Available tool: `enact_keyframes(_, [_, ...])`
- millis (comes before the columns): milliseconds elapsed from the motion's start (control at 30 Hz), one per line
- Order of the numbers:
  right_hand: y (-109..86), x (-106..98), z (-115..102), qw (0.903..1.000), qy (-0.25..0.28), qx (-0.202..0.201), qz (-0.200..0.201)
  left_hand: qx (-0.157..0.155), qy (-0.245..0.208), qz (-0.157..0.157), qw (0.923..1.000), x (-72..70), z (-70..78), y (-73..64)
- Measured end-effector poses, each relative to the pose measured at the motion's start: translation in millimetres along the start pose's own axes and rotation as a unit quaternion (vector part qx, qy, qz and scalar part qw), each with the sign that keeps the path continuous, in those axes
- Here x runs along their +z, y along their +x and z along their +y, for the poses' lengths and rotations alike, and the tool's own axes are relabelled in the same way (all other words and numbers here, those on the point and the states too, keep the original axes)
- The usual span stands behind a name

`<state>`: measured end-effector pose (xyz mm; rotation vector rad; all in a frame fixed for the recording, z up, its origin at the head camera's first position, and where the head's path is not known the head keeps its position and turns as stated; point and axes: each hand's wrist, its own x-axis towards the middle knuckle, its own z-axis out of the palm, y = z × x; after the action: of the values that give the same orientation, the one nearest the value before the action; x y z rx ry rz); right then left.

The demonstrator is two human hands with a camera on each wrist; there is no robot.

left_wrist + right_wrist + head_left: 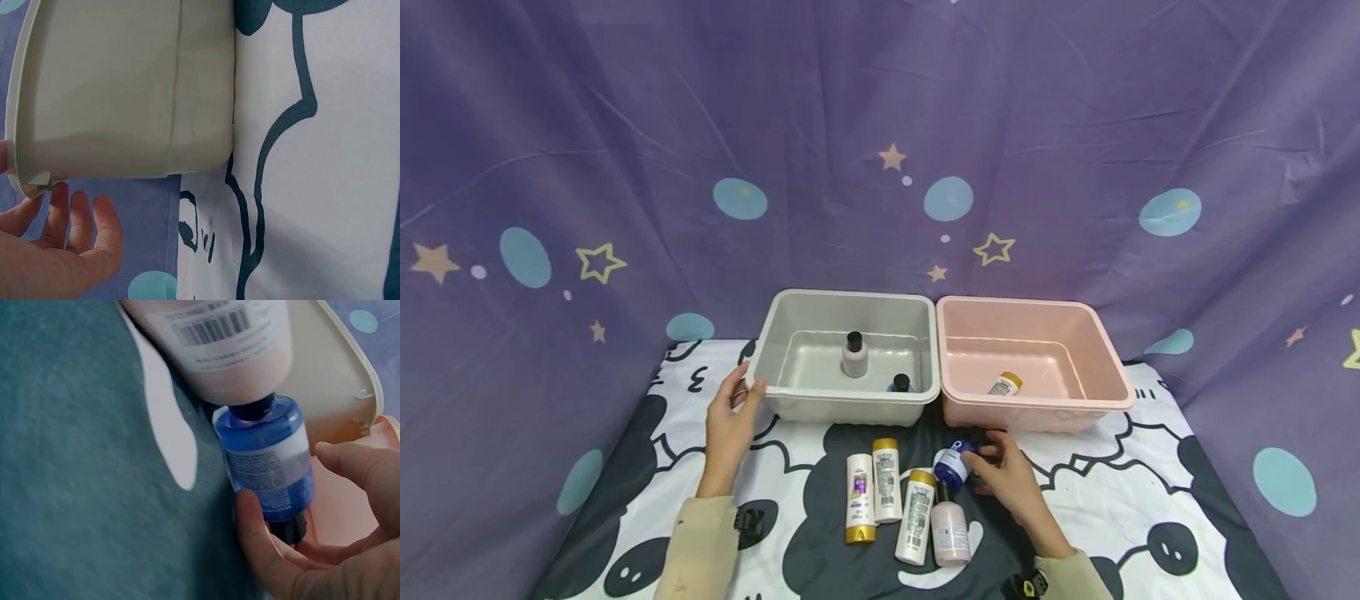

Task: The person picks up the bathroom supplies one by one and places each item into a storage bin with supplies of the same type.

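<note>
My left hand holds the front left corner of the grey bin, thumb at the rim and fingers beside it. In the left wrist view, the other fingers bend loosely below the rim. A blue bottle with a black cap lies on the cloth before the bins. My right hand grips this bottle, thumb and fingers on opposite sides near the cap end. Against its base end rests the black cap of a pale pink bottle. The palm side of the right hand is partly hidden in the head view.
Three white bottles with gold caps, one of them a bottle with its cap toward me, lie left of the pink one. A pinkish bottle and another black-capped bottle are in the grey bin. The pink bin holds a gold-capped bottle.
</note>
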<state>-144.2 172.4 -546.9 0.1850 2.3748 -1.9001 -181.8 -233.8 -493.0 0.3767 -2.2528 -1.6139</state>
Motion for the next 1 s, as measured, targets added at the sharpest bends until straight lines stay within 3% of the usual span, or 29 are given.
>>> enact_keyframes(500, [4.4, 17, -2, 0.9936, -0.103, -0.019, 0.042, -0.003, -0.001, -0.004, 1.0000, -0.5, 1.1, 0.3])
enact_keyframes(800, [-1.2, 17, -7, 0.9992, 0.026, 0.010, 0.029, 0.000, -0.002, -0.002, 1.0000, -1.1, 1.0, 0.1])
enact_keyframes(1000, [-3.8, 13, -5, 0.9978, 0.058, 0.015, 0.029, -0.002, -0.004, -0.005, 1.0000, -0.9, 0.9, 0.1])
